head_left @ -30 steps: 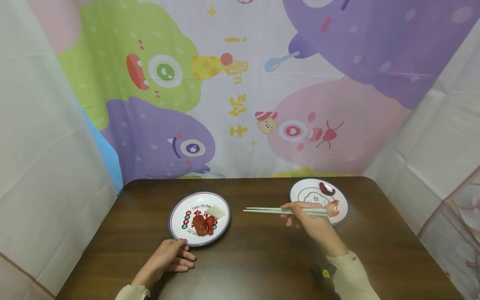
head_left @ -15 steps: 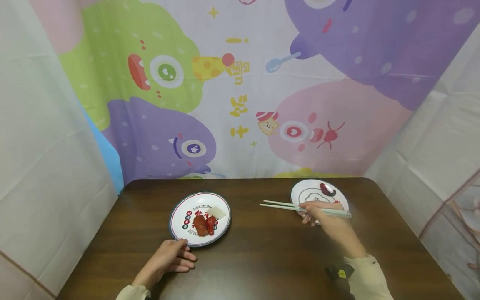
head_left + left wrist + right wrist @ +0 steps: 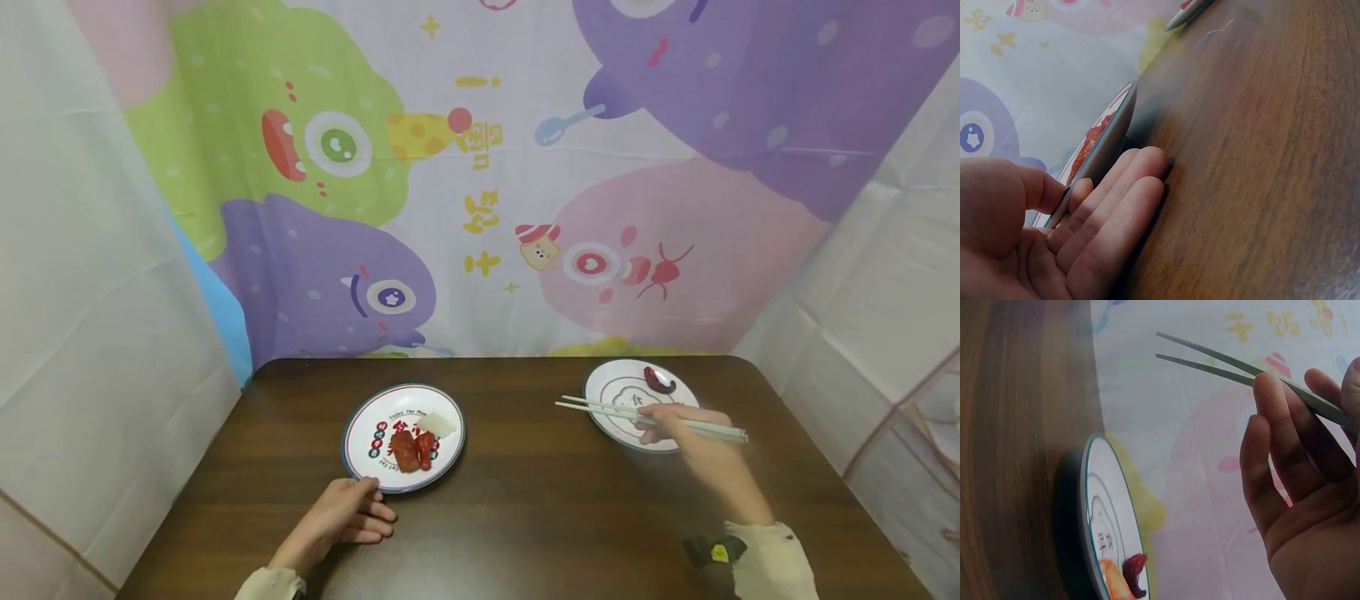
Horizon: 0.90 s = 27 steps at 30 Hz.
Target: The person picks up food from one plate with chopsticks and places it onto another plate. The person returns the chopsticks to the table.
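Observation:
My left hand (image 3: pixel 337 521) pinches the near edge of the left plate (image 3: pixel 362 421) between thumb and index finger; its other fingers extend beside the plate, as the left wrist view shows. On that plate lie a brown piece (image 3: pixel 405 451), a red piece (image 3: pixel 425 451) and a white piece (image 3: pixel 437 424). My right hand (image 3: pixel 697 454) grips pale green chopsticks (image 3: pixel 615 411) above the right plate (image 3: pixel 617 383), their slightly parted tips pointing left with nothing between them. A dark red piece (image 3: pixel 658 381) and, in the right wrist view, an orange piece (image 3: pixel 1115 581) rest on the right plate.
Both plates stand on a dark wooden table (image 3: pixel 502 508), with a stretch of tabletop between them. A cartoon-printed curtain (image 3: pixel 480 317) hangs behind the table's far edge. Pale panels stand at the left and right sides.
My right hand and the chopsticks have moved right, so the tips now lie close to the right plate's left side. My left hand stays at the left plate's edge.

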Each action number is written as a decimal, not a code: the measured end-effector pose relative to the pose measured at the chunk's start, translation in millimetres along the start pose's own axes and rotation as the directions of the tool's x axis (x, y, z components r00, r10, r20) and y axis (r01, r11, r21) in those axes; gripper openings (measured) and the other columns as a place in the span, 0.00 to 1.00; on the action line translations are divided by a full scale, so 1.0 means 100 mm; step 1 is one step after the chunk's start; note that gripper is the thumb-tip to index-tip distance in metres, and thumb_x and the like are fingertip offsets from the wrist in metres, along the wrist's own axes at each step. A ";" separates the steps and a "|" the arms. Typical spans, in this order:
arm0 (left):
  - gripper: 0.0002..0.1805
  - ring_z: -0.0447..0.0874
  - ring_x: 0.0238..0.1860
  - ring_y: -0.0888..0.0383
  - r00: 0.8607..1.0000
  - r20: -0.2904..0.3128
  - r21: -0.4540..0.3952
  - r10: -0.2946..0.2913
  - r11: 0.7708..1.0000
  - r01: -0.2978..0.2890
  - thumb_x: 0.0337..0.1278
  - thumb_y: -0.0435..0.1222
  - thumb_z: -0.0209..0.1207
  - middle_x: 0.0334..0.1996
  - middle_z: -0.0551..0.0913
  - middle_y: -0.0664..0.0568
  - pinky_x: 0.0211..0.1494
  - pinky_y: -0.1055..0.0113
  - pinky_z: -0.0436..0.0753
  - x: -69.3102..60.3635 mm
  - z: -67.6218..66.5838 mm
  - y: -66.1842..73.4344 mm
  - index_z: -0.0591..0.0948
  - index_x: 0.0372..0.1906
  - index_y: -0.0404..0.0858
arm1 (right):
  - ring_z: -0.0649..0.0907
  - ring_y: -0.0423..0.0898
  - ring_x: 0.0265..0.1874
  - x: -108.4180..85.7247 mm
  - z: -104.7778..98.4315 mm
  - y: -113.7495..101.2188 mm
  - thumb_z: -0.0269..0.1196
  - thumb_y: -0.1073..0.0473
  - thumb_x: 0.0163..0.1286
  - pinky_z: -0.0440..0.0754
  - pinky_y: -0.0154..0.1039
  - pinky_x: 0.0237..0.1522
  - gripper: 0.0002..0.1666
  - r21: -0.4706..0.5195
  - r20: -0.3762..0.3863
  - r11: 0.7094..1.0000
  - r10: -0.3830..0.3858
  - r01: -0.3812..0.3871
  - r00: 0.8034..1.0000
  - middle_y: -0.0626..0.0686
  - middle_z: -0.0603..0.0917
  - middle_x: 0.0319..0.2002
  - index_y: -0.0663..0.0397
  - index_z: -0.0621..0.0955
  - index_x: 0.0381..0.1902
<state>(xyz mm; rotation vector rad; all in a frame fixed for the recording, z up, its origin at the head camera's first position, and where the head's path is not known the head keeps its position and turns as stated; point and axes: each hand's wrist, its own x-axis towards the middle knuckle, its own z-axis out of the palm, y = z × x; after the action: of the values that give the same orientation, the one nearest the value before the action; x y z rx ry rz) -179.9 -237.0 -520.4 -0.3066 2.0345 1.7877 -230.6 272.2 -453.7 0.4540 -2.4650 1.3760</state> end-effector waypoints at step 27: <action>0.16 0.92 0.28 0.55 1.000 -0.005 -0.011 -0.008 1.000 0.008 0.71 0.41 0.46 0.29 0.90 0.46 0.33 0.62 0.91 0.02 0.00 -0.03 0.77 0.38 0.31 | 0.82 0.21 0.44 -0.12 -0.44 0.43 0.57 0.45 0.79 0.77 0.18 0.43 0.26 -0.067 -0.090 0.973 0.215 -0.222 0.972 0.41 0.92 0.38 0.58 0.84 0.59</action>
<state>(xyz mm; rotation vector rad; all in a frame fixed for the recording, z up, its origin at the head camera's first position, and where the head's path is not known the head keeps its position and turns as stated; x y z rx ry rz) -180.5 -237.2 -523.8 -0.3221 2.0254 1.7956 -232.9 332.9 -469.1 0.1078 -2.5500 1.3441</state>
